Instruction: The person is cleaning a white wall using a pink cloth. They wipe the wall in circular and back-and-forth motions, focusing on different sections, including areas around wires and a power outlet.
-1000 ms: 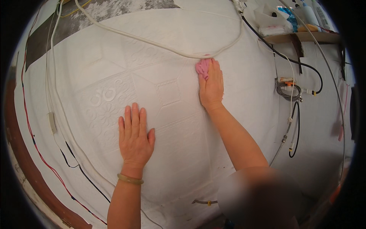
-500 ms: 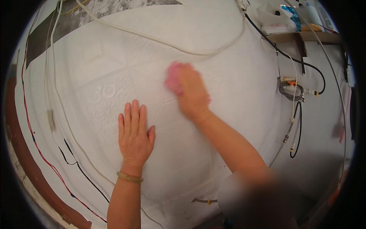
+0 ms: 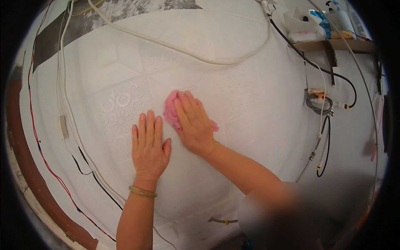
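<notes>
A white wall surface (image 3: 116, 171) with raised floral and scroll patterns lies in front of me. My left hand (image 3: 151, 146) rests flat on it, fingers stretched out and thumb apart, holding nothing; a pale bangle (image 3: 143, 192) circles that wrist. Up and to its right, my right hand (image 3: 193, 125) presses a crumpled pink cloth (image 3: 171, 109) against the surface. The cloth shows to the left of the fingers, and a small corner pokes out on the right. Part of it is hidden under the palm.
A white cable (image 3: 166, 43) loops across the top. Thin red and black wires (image 3: 52, 168) run down the left. On the right are a coiled metal hose (image 3: 318, 103), a black cable (image 3: 306, 56) and a shelf (image 3: 354, 45) bearing bottles and bags.
My right hand has moved down and to the left with the pink cloth, closer to my left hand. The left hand stays flat in nearly the same place.
</notes>
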The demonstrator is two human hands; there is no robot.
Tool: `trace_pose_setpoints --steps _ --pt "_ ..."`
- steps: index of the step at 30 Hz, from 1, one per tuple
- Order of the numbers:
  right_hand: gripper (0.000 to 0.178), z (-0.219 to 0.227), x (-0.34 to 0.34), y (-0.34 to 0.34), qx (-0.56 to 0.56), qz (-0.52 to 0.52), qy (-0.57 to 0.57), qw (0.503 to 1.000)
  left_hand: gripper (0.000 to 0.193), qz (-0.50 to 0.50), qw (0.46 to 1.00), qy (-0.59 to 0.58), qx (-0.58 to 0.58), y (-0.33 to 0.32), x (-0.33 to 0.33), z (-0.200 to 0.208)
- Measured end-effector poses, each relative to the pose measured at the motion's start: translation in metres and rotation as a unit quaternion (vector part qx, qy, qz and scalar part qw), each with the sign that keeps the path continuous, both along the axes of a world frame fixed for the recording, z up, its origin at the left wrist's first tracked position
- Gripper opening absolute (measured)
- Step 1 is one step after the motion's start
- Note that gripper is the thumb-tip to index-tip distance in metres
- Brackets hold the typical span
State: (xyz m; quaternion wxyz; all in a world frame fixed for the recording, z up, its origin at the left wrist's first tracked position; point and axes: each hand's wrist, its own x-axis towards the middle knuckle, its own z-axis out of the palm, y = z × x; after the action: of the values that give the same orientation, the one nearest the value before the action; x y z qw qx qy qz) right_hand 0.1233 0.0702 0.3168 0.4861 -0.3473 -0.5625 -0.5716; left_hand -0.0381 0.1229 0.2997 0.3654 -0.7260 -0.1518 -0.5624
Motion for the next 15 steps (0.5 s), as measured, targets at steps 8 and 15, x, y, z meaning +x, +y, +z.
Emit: trace_pose_setpoints --steps 8,15 --pt "0.052 0.012 0.087 -0.025 0.081 -0.061 0.118 0.988 0.061 -0.016 1.0 -0.011 0.01 -0.001 -0.002 0.003" --pt "0.057 -0.022 0.024 0.009 0.045 -0.045 0.089 0.994 0.061 -0.022 1.0 -0.015 0.005 0.005 -0.001 -0.001"
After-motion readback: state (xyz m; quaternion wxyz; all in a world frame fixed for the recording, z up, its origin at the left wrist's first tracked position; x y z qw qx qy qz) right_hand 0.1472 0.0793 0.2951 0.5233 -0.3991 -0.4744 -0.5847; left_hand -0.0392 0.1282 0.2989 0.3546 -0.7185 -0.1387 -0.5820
